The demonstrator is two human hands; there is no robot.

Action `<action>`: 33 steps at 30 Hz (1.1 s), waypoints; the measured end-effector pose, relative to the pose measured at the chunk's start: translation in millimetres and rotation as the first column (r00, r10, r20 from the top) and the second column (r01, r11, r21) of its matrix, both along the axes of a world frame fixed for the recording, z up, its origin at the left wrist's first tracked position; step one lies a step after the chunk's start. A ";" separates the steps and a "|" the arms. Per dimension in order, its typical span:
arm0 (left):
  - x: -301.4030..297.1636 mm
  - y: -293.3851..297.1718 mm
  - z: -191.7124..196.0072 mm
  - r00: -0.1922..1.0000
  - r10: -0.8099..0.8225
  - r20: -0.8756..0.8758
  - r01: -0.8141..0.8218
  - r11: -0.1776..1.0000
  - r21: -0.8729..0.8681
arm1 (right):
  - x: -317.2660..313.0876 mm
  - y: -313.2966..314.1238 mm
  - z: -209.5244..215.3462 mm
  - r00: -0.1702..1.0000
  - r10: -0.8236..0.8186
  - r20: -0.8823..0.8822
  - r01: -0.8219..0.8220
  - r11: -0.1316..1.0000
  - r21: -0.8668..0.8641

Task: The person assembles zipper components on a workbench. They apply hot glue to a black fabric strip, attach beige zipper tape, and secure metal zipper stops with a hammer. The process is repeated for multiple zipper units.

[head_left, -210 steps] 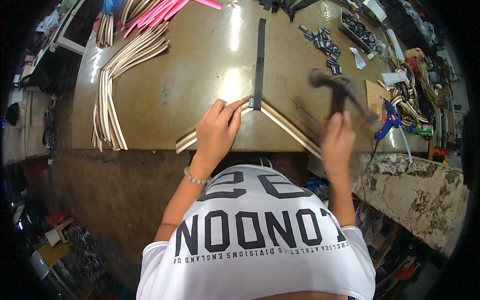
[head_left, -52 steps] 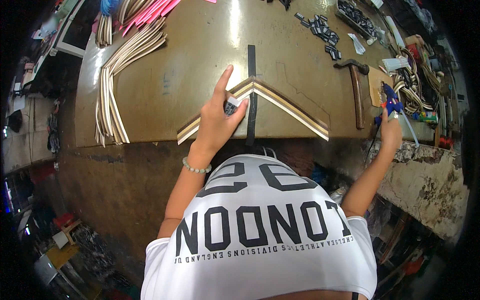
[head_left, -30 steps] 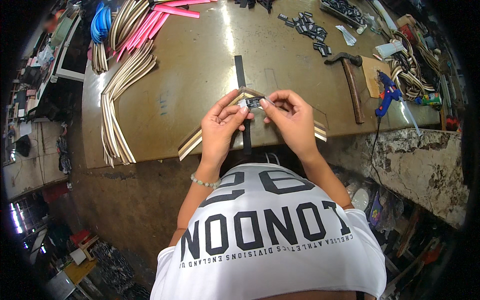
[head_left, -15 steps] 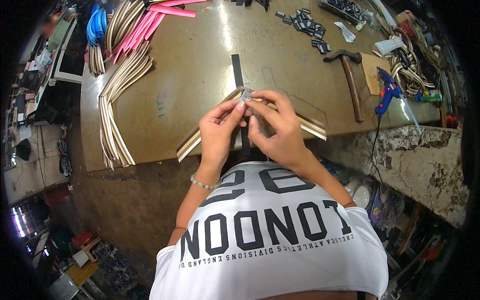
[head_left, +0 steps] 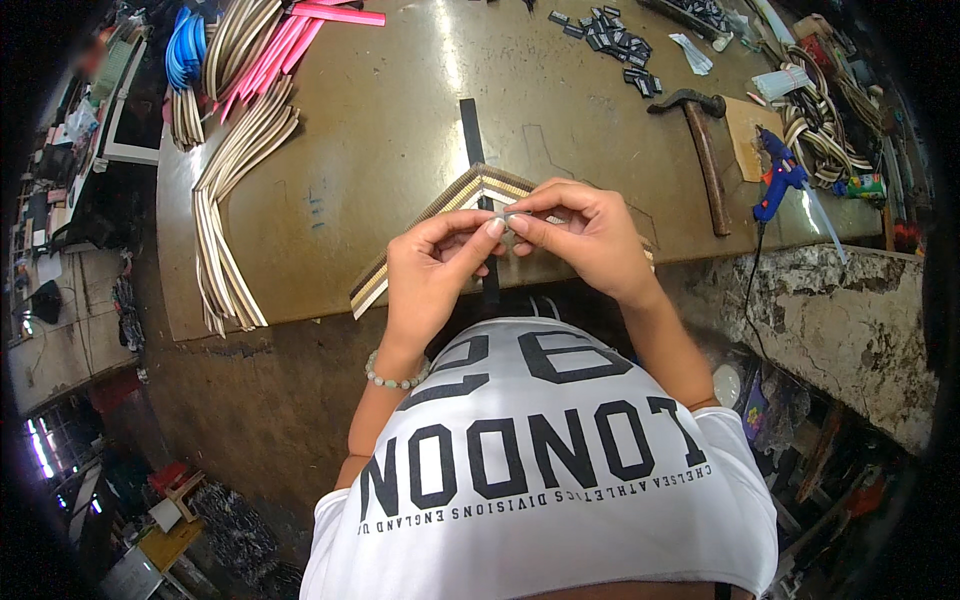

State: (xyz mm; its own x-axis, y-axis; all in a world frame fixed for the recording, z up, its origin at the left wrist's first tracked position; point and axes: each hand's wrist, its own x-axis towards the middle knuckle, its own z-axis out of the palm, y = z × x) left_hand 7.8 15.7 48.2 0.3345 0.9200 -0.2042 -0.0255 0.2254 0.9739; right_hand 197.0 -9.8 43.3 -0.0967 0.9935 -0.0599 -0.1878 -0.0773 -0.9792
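On a glossy brown table [head_left: 365,150]: bent striped strip [head_left: 425,225], black strap [head_left: 469,132], hammer [head_left: 706,165], small black pieces [head_left: 615,40]

The bent band [head_left: 372,285] is striped brown, gold and white (the strip [head_left: 469,130], black).

the left hand [head_left: 435,270] and the right hand [head_left: 595,240] pinch a small grey piece [head_left: 504,214] between their fingertips, held over a bent striped strip [head_left: 455,198]; a black strip [head_left: 469,132] passes beneath its peak on the table [head_left: 380,130]. to the right lie a hammer [head_left: 707,168] and a blue glue gun [head_left: 778,180].
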 end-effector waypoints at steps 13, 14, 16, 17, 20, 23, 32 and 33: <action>-4.6 9.6 -7.3 0.976 -0.033 -0.215 0.046 0.998 0.053 | -8.4 -0.6 -8.3 0.995 -0.069 0.067 0.080 0.980 -0.184; -4.4 12.2 -8.6 0.967 -0.033 -0.252 0.055 0.995 0.082 | -9.1 1.2 -8.7 0.990 -0.077 0.116 0.096 0.981 -0.168; -3.3 19.6 -12.0 0.945 -0.029 -0.326 0.078 0.988 0.137 | -10.8 7.8 -10.2 0.965 -0.088 0.247 0.123 0.984 -0.131; -2.7 24.3 -13.8 0.925 -0.009 -0.381 0.087 0.979 0.187 | -11.8 12.4 -11.3 0.940 -0.091 0.328 0.134 0.985 -0.110; 1.8 39.7 -20.0 0.856 0.091 -0.510 0.115 0.927 0.357 | -13.3 29.8 -15.5 0.851 -0.101 0.515 0.160 0.985 -0.071; 4.3 54.0 -23.6 0.777 0.054 -0.627 0.203 0.921 0.331 | -12.4 43.9 -20.1 0.795 -0.105 0.597 0.169 0.984 -0.053; 7.1 61.3 -24.5 0.841 0.053 -0.539 0.118 0.953 0.278 | -10.9 48.8 -26.1 0.752 -0.069 0.656 0.150 0.986 -0.069; 7.6 61.2 -25.3 0.832 0.061 -0.551 0.110 0.956 0.271 | -10.9 48.9 -25.8 0.762 -0.064 0.644 0.153 0.985 -0.084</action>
State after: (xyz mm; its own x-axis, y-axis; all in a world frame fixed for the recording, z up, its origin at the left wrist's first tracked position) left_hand 15.5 76.9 22.9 0.2686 0.9585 -0.0960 0.5328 -0.0648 0.8437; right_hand 186.2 39.1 17.5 0.1163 0.9746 -0.1915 0.4605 -0.2237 -0.8590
